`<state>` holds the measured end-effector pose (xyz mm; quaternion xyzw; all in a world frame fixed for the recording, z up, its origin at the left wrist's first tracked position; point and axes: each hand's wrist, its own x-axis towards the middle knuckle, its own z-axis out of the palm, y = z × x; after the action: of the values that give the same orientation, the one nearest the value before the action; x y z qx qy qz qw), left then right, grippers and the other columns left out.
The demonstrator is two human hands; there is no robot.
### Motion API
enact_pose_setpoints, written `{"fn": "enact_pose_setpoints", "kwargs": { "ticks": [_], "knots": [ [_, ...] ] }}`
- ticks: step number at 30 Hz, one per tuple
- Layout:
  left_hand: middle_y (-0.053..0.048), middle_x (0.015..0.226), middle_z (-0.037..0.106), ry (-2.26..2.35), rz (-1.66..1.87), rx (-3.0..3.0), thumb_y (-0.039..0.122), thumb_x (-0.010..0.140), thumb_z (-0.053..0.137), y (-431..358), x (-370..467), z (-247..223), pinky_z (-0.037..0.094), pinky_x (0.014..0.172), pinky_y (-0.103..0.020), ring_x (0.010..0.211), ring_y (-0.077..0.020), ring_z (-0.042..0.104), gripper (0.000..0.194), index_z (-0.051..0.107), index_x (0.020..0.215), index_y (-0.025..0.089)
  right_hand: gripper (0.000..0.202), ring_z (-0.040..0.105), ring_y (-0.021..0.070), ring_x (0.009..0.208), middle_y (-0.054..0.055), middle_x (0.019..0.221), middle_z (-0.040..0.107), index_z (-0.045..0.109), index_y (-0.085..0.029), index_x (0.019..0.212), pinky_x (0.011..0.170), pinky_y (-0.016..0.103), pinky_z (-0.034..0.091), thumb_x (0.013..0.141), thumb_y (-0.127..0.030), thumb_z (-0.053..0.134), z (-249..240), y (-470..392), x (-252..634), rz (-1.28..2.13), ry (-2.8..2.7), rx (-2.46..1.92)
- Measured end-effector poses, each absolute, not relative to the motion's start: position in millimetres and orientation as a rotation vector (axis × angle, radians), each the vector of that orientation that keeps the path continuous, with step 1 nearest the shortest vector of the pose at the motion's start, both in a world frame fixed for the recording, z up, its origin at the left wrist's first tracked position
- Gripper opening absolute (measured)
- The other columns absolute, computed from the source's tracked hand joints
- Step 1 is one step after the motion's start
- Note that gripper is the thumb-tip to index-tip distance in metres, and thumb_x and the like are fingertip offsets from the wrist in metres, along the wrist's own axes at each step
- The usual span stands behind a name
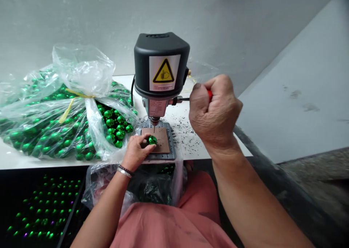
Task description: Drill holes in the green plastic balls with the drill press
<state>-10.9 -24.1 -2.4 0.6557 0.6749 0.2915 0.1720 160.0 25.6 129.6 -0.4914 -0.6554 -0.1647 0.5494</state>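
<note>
Green and shiny, the bead (152, 140) sat on the brown pad (160, 139) of the little drill press (160, 77), right under the bit. My left hand (136, 151) had its grip pinched on the bead, steadying it; my right hand (214, 111) was fisted tight on the red-tipped lever (209, 94). I judged this the drilling step. Next called for a slow, straight pull, the bead kept from rolling.

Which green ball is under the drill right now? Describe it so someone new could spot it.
Find the black bench drill in the middle of the white table. Below its bit sits a brown pad on the drill's base. The ball lies on that pad, pinched by the left hand; it is the only green ball out on its own, while the others are packed in the clear bag to the left.
</note>
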Motion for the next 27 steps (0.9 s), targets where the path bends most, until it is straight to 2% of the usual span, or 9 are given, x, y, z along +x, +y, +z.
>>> {"fn": "enact_pose_setpoints", "kwargs": {
  "ticks": [3, 6, 9, 11, 14, 18, 23, 25, 27],
  "knots": [
    [-0.003, 0.096, 0.065, 1.622, 0.644, 1.968, 0.030, 0.072, 0.058, -49.7, -16.1, 15.9, 0.044, 0.081, -0.028, 0.088, -0.0173, 0.057, 0.038, 0.060, 0.110, 0.024, 0.020, 0.044, 0.0103, 0.053, -0.002, 0.058, 0.043, 0.042, -0.020, 0.070, 0.054, 0.026, 0.033, 0.084, -0.031, 0.035, 127.0, 24.8, 159.5, -0.359, -1.547, -1.172],
    [-0.003, 0.110, 0.063, 1.464, 0.500, 2.071, 0.029, 0.072, 0.059, -62.9, -24.3, 29.8, 0.043, 0.089, -0.029, 0.100, -0.0182, 0.056, 0.044, 0.057, 0.115, 0.025, 0.019, 0.045, 0.0113, 0.054, -0.001, 0.059, 0.043, 0.043, -0.020, 0.071, 0.055, 0.027, 0.034, 0.084, -0.032, 0.035, 125.4, 24.4, 159.7, -0.328, -1.548, -1.175],
    [-0.007, 0.118, 0.059, 1.738, 0.627, 2.061, 0.029, 0.077, 0.052, -53.1, -37.3, 34.8, 0.040, 0.095, -0.030, 0.108, -0.0189, 0.053, 0.041, 0.056, 0.117, 0.020, 0.018, 0.046, 0.0113, 0.055, -0.001, 0.059, 0.044, 0.043, -0.020, 0.071, 0.056, 0.027, 0.034, 0.084, -0.031, 0.037, 125.7, 24.5, 160.3, -0.312, -1.551, -1.161],
    [-0.010, 0.116, 0.060, 2.105, 0.699, 2.022, 0.022, 0.082, 0.042, -38.1, -48.4, 35.1, 0.040, 0.095, -0.032, 0.108, -0.0202, 0.053, 0.036, 0.058, 0.113, 0.015, 0.018, 0.045, 0.0112, 0.054, -0.001, 0.058, 0.044, 0.042, -0.021, 0.071, 0.055, 0.027, 0.034, 0.084, -0.031, 0.037, 125.9, 24.3, 160.6, -0.312, -1.551, -1.149],
    [-0.016, 0.112, 0.060, 2.473, 0.398, 2.027, 0.020, 0.080, 0.042, -17.9, -63.4, 34.0, 0.040, 0.090, -0.040, 0.106, -0.0285, 0.054, 0.036, 0.059, 0.111, 0.012, 0.019, 0.046, 0.0110, 0.054, -0.002, 0.057, 0.044, 0.043, -0.021, 0.070, 0.054, 0.026, 0.035, 0.084, -0.032, 0.037, 125.5, 23.9, 160.8, -0.323, -1.557, -1.141],
    [-0.015, 0.099, 0.063, 2.496, -0.033, 2.001, 0.031, 0.078, 0.047, -10.0, -68.8, 29.1, 0.044, 0.078, -0.045, 0.094, -0.0332, 0.058, 0.041, 0.055, 0.116, 0.019, 0.020, 0.046, 0.0096, 0.053, -0.002, 0.057, 0.046, 0.044, -0.020, 0.069, 0.053, 0.025, 0.035, 0.084, -0.031, 0.037, 124.3, 24.0, 160.6, -0.348, -1.557, -1.118],
    [-0.013, 0.111, 0.053, 2.569, 0.129, 2.072, 0.026, 0.078, 0.044, -5.6, -55.5, 22.3, 0.044, 0.077, -0.036, 0.096, -0.0253, 0.056, 0.047, 0.047, 0.125, 0.022, 0.019, 0.046, 0.0090, 0.053, -0.002, 0.058, 0.046, 0.042, -0.020, 0.069, 0.054, 0.025, 0.036, 0.084, -0.031, 0.038, 124.1, 23.6, 160.4, -0.335, -1.544, -1.119],
    [-0.013, 0.113, 0.051, 2.581, 0.122, 2.114, 0.028, 0.078, 0.046, 0.5, -50.4, 21.4, 0.044, 0.076, -0.037, 0.097, -0.0265, 0.054, 0.044, 0.051, 0.121, 0.024, 0.019, 0.047, 0.0086, 0.054, -0.002, 0.058, 0.046, 0.042, -0.020, 0.069, 0.055, 0.025, 0.037, 0.085, -0.031, 0.038, 124.2, 23.2, 160.4, -0.324, -1.549, -1.116],
    [-0.013, 0.109, 0.054, 2.553, 0.025, 2.133, 0.035, 0.077, 0.048, 7.1, -47.6, 20.9, 0.044, 0.076, -0.041, 0.099, -0.0305, 0.052, 0.035, 0.059, 0.108, 0.024, 0.019, 0.047, 0.0082, 0.054, -0.003, 0.058, 0.047, 0.041, -0.020, 0.069, 0.054, 0.024, 0.037, 0.085, -0.030, 0.037, 124.0, 22.8, 160.5, -0.321, -1.548, -1.110]
  ]
}}
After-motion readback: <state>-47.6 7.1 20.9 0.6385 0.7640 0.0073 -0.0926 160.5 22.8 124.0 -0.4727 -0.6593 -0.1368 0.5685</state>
